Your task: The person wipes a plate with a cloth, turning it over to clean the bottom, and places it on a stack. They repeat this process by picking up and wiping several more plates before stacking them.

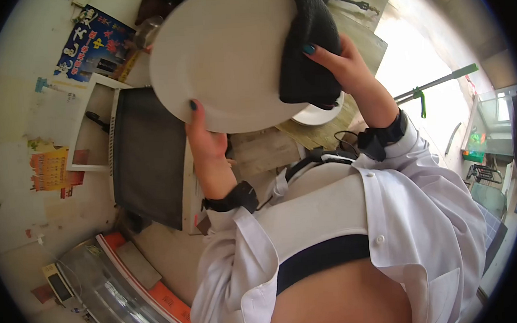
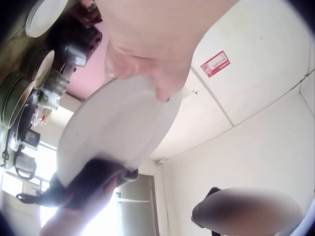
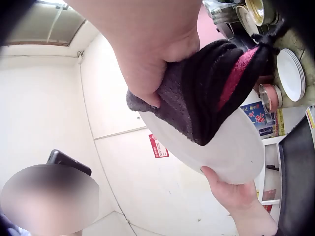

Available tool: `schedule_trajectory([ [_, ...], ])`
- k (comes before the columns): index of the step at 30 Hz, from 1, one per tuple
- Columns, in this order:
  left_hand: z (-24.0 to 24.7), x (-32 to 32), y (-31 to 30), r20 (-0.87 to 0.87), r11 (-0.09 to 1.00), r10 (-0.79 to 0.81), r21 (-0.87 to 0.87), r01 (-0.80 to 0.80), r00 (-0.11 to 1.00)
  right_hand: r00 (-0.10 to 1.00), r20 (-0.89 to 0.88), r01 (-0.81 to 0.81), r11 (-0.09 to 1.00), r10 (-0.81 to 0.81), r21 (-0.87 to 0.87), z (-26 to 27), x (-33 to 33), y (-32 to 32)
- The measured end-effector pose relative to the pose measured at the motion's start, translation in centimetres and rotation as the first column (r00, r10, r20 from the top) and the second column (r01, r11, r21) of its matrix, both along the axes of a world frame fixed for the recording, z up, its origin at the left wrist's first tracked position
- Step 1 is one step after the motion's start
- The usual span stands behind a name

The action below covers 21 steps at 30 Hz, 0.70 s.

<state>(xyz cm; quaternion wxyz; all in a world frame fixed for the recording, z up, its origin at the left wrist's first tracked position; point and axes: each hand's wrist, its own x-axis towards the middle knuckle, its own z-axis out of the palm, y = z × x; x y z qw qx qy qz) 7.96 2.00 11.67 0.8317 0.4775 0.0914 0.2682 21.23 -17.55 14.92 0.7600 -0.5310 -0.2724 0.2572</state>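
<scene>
Plate and cloth held in two hands, as seen from the head and both wrists. The white plate [image 1: 222, 57] is held up above the wooden table [image 1: 357, 40], tilted so that its broad face shows in the head view. The left hand [image 1: 205, 138] pinches the plate at its lower edge: the thumb lies on the face, while the fingers, behind the rim, are largely hidden in the head view. The right hand [image 1: 349, 73] grips a dark cloth [image 1: 309, 69] against the plate's right edge, its thumb pressed on the fabric; the remaining fingers are mostly concealed, and their exact lie cannot be told. The cloth is bunched, covers part of the rim, and hangs past it (a pink-red strip shows among its folds in the right wrist view). Beneath the held plate, partly hidden by it, stacked white plates [image 1: 322, 116] rest near the table's edge closest to the person; the right wrist view also shows such a stack. Each forearm bears a black wristband [image 1: 235, 198] at the cuff of a white shirt [image 1: 444, 203]. Beyond the left hand stand a dark panel [image 1: 148, 156] and a blue poster [image 1: 94, 44].
</scene>
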Motion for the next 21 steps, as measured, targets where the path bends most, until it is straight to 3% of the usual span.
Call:
schedule_trajectory([
  [1, 1.1, 0.0, -1.3, -0.020, 0.994, 0.098, -0.047, -0.099, 0.995, 1.000, -0.010, 0.000, 0.999, 0.000, -0.035, -0.3, -0.5, -0.5],
  [2, 1.6, 0.1, -1.9, -0.037, 0.978, 0.195, -0.072, -0.197, 0.980, 0.993, -0.105, 0.063, 0.997, -0.058, 0.041, -0.7, -1.2, 0.1],
  [4, 1.3, 0.1, -1.8, -0.052, 0.975, 0.188, -0.109, -0.192, 0.981, 0.950, -0.223, 0.264, 0.945, -0.220, 0.191, -2.2, -2.7, 1.9],
  [9, 0.4, 0.6, -2.8, -0.021, 0.963, 0.253, -0.092, -0.254, 0.967, 0.917, -0.365, 0.291, 0.899, -0.164, 0.328, -4.2, -3.3, 2.0],
  [11, 1.0, 0.6, -4.1, 0.020, 0.960, 0.240, -0.153, -0.234, 0.971, 0.913, -0.396, 0.256, 0.893, -0.098, 0.370, -4.5, -4.0, 2.5],
  [12, 1.0, 0.5, -3.9, 0.035, 0.975, 0.147, -0.174, -0.139, 0.989, 0.878, -0.461, 0.316, 0.877, -0.125, 0.363, -4.9, -4.8, 3.1],
  [14, 0.9, 0.8, -5.3, 0.079, 0.952, 0.198, -0.253, -0.173, 0.977, 0.836, -0.547, 0.337, 0.835, -0.052, 0.435, -5.1, -6.5, 4.5],
  [16, 1.0, 2.0, -8.0, 0.110, 0.872, 0.300, -0.434, -0.226, 0.948, 0.856, -0.512, 0.327, 0.845, -0.075, 0.423, -5.4, -7.3, 4.9],
  [19, 1.4, 1.7, -8.0, 0.152, 0.885, 0.226, -0.444, -0.138, 0.962, 0.854, -0.501, 0.375, 0.833, -0.139, 0.407, -4.7, -6.7, 4.7],
  [21, 0.9, 1.1, -6.2, 0.160, 0.921, 0.214, -0.360, -0.145, 0.964, 0.968, -0.229, 0.156, 0.956, -0.099, 0.247, -3.8, -3.7, 2.5],
])
